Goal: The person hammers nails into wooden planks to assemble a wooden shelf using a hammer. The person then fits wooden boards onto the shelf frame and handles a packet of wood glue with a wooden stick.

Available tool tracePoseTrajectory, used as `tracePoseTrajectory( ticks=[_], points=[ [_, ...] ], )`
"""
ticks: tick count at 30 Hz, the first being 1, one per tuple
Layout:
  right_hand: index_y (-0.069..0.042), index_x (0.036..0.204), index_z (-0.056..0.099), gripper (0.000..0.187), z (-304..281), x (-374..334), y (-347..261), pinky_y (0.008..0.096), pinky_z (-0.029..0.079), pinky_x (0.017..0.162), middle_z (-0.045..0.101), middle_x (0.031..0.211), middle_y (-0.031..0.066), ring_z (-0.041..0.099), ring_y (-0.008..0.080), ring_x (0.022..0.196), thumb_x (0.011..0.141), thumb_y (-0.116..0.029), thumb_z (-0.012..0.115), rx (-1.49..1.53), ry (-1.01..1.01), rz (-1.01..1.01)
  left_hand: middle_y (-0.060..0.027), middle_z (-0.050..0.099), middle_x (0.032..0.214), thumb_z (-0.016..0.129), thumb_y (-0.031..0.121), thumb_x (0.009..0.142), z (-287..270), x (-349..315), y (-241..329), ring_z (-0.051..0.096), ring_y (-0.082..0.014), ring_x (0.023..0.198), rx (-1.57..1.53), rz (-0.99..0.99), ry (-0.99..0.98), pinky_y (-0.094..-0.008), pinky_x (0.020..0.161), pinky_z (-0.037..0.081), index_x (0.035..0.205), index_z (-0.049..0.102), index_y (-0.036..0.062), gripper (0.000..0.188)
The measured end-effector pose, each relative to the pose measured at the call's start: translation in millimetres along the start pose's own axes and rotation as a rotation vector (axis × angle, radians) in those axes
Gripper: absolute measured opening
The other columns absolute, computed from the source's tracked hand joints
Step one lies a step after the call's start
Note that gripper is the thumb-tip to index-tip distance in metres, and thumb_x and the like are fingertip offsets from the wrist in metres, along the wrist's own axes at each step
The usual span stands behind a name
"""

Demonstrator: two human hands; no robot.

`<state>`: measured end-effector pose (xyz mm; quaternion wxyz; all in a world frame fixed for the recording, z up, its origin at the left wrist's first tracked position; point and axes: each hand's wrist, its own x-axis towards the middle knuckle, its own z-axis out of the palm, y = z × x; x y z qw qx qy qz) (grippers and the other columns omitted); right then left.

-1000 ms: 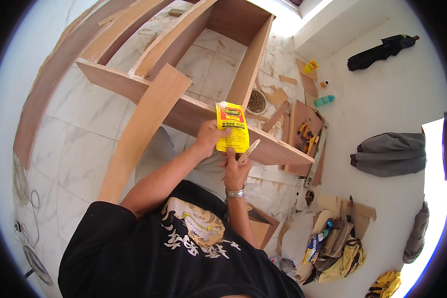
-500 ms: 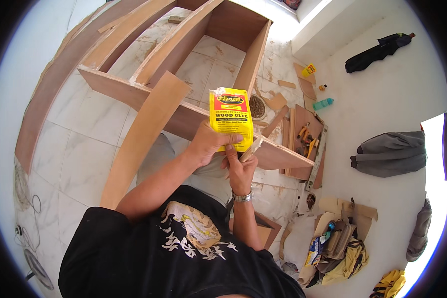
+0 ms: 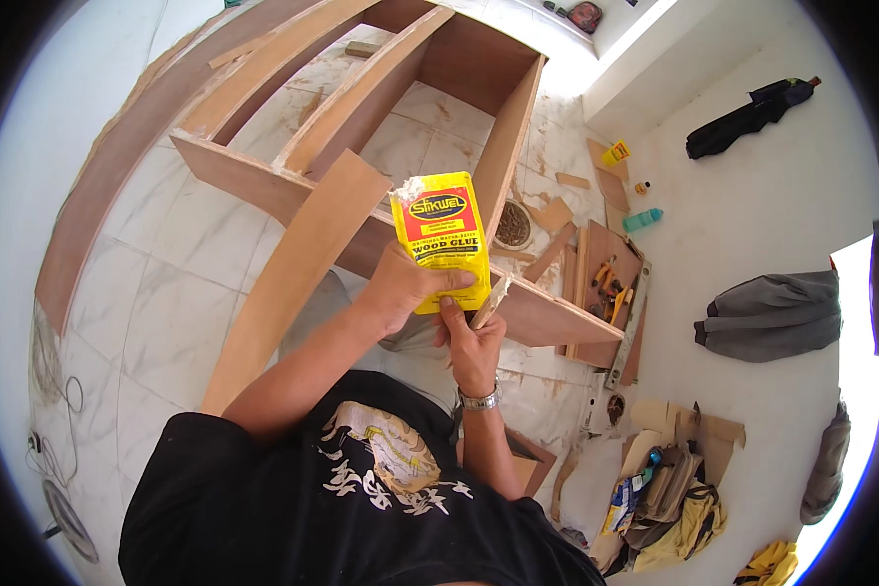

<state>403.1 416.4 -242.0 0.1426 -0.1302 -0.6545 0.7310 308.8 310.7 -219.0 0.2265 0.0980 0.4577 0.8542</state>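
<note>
A yellow and red pouch of wood glue (image 3: 443, 256) is upright in front of my chest, leaning slightly left. White glue is smeared at its top left corner. My left hand (image 3: 400, 286) grips the pouch's lower left side, thumb across the front. Just below, my right hand (image 3: 473, 349) is closed round a small wooden stick (image 3: 491, 301) whose tip carries whitish glue. The right thumb touches or nearly touches the pouch's bottom edge. Behind the pouch runs the near board of a wooden shelf frame (image 3: 557, 317). A long thin wood strip (image 3: 288, 278) leans on that board, left of my hands.
The frame lies on a marble-look tile floor (image 3: 146, 303) strewn with scraps. At right are a tray with hand tools (image 3: 610, 283), a metal level (image 3: 632, 322), a teal bottle (image 3: 643, 220) and a round container (image 3: 513, 227). Bags (image 3: 669, 483) sit by the wall; a cable (image 3: 71, 430) lies left.
The pouch has tipped a little to the left, and the stick's tip now stands slightly apart from its edge. Both hands keep their holds. The whole view has shifted slightly.
</note>
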Motion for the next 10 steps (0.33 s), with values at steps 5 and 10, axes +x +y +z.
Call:
tracePoseTrajectory(
  ticks=[5, 10],
  points=[
    [0.001, 0.087, 0.068, 0.022, 7, -10, -1, 0.0224, 0.041, 0.046, 0.066, 0.069, 0.004, 0.055, 0.0074, 0.051, 0.098, -0.017, 0.065, -0.054, -0.01, -0.016, -0.0084, 0.073, 0.102, 0.078, 0.013, 0.087, -2, 7, -9, 0.07, -0.0141, 0.09, 0.153, 0.12, 0.124, -0.0291, 0.075, 0.057, 0.109, 0.069, -0.0004, 0.027],
    [0.001, 0.144, 0.043, 0.054, -27, -11, 0, 0.0242, 0.052, 0.055, 0.069, 0.103, 0.0123, 0.06, 0.0094, 0.064, 0.099, -0.019, 0.065, -0.121, 0.055, -0.188, -0.0088, 0.07, 0.115, 0.072, 0.019, 0.093, -27, 17, 8, 0.069, -0.017, 0.099, -0.067, -0.085, -0.05, -0.0314, 0.084, 0.057, 0.126, 0.06, -0.0002, 0.04]
  ],
)
